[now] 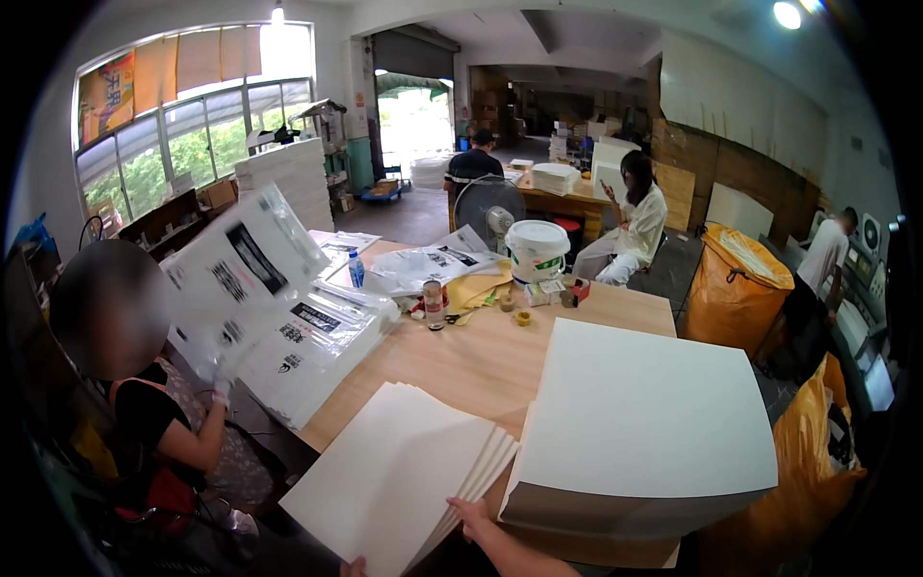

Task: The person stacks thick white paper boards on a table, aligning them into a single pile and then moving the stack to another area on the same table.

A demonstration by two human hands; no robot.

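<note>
White, stiff-looking sheets (394, 457), apparently card or thin board, are shown fanned in a small pile directly ahead of the two hands. The right-side edges of the pile are stepped, so that several layers can be told apart. By the right hand (468, 517) the stepped edge is grasped between bent fingers and thumb, a hold presumably chosen so that the loose layers are kept together. Of the left hand (356, 567) only fingertips are seen, set against the near edge of the pile; whether the hand is closed cannot be told. Part of the pile is overhung past the near edge of the table (461, 358), probably so that its border can be reached from below.

Just to the right of the right hand, a tall stack (644, 404) of similar white sheets is set squarely on the table, perhaps placed there for short reach. Well beyond both hands, a white bucket (536, 252), scissors (461, 318) and a roll of tape (522, 318) are grouped, seemingly out of the way of the sheets. Left of the left hand, a printed plastic bag (245, 260) is held raised by a co-worker's gloved hand (221, 388).
</note>
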